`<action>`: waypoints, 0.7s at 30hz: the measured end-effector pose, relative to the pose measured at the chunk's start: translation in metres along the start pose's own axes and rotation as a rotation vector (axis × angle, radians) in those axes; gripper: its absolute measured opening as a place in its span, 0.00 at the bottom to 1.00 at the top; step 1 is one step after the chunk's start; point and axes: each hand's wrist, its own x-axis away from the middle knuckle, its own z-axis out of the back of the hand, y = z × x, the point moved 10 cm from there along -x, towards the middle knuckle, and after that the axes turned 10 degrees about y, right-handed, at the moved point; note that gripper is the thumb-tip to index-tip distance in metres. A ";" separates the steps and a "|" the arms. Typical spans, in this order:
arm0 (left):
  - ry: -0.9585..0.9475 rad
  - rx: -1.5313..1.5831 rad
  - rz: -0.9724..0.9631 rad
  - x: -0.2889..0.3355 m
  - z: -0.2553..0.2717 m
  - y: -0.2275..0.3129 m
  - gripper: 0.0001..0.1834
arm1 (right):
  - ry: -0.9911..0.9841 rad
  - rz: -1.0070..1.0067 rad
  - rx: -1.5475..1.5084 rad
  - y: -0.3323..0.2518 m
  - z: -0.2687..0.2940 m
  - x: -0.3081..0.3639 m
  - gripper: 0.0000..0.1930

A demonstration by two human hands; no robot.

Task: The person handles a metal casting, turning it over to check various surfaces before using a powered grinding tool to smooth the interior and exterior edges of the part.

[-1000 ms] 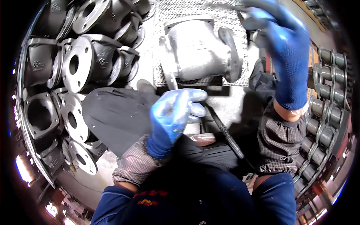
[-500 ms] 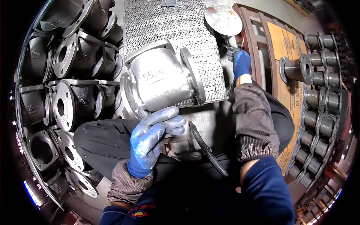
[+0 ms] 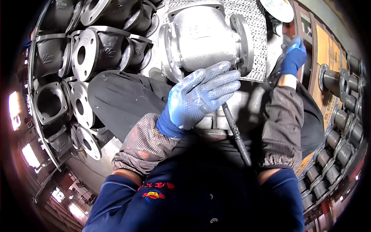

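Observation:
A grey cast valve body [image 3: 206, 36] with round flanges stands on a metal grating [image 3: 255, 23] in front of me. My left hand [image 3: 201, 96], in a blue paint-smeared glove, hovers just below it with fingers together and extended, holding nothing. My right hand [image 3: 293, 58], also in a blue glove, reaches far right toward small parts by a wooden board; whether it grips anything is unclear. A dark threaded rod [image 3: 235, 135] lies across my lap between my arms.
Stacked dark flanged valve bodies [image 3: 89, 54] fill the left side. A row of smaller flanged fittings [image 3: 340, 108] lines the right edge. A round metal disc [image 3: 276, 9] lies at the top of the grating. My knee in dark trousers [image 3: 123, 96] is at centre left.
My view has shifted closer to the valve body. My right hand went from raised near the camera to reaching out far right. My left hand rose toward the valve's flange.

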 end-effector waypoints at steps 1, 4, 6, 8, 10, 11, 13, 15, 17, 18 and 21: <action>-0.012 -0.004 -0.012 0.002 0.001 0.002 0.27 | -0.003 0.110 0.014 -0.040 0.004 0.022 0.20; 0.055 -0.127 -0.028 0.005 -0.001 0.002 0.26 | -0.061 0.842 -0.117 -0.153 0.017 0.124 0.14; 0.035 -0.194 -0.125 0.007 0.007 0.006 0.26 | -0.270 1.018 0.037 -0.195 0.014 0.224 0.15; 0.012 -0.090 -0.184 0.011 0.015 0.006 0.24 | -0.459 0.999 0.049 -0.183 0.002 0.290 0.16; 0.058 -0.590 -0.360 0.031 0.014 0.005 0.18 | -0.532 1.226 0.191 -0.164 0.001 0.338 0.17; 0.004 -0.470 -0.347 0.035 0.011 0.001 0.19 | -0.501 1.198 0.204 -0.157 0.001 0.330 0.17; -0.088 -0.669 -0.562 0.058 -0.020 0.009 0.21 | -0.478 1.172 0.273 -0.156 0.001 0.297 0.17; -0.074 -0.992 -0.576 0.075 -0.048 0.029 0.18 | -0.556 1.100 0.283 -0.169 0.008 0.262 0.17; -0.007 -1.397 -0.848 0.101 -0.083 0.067 0.17 | -0.443 1.000 0.113 -0.179 0.023 0.215 0.15; 0.077 -1.497 -1.041 0.113 -0.090 0.091 0.17 | -0.438 0.861 0.131 -0.168 0.022 0.188 0.16; 0.332 -1.342 -1.178 0.111 -0.054 0.167 0.16 | -0.575 0.545 0.130 -0.144 0.004 0.159 0.17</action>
